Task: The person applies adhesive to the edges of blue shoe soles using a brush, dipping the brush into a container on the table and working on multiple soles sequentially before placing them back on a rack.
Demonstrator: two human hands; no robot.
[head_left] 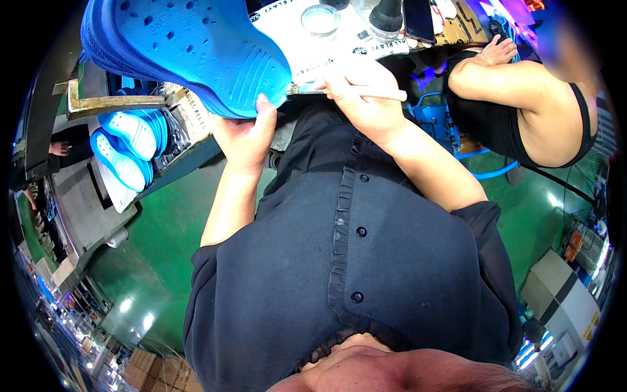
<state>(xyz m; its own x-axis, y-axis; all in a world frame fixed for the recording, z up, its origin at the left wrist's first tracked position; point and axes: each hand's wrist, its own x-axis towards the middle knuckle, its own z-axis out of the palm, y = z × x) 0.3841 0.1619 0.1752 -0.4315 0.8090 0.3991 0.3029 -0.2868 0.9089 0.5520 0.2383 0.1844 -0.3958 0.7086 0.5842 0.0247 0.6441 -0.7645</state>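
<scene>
Two-handed at near edge of surface [313, 51]: pinching blue clog [245, 72] in left hand [243, 136], apparently for steadiness, and pale-handled brush [385, 93] in right hand [371, 112], seemingly for control.

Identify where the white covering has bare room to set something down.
A patch of white covering lies bare between the blue footwear, round dish and right hand. It is crowded farther right, around the black conical object and dark flat object.

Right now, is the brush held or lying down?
Held: the right hand grips the brush, its pale end poking out behind.
</scene>
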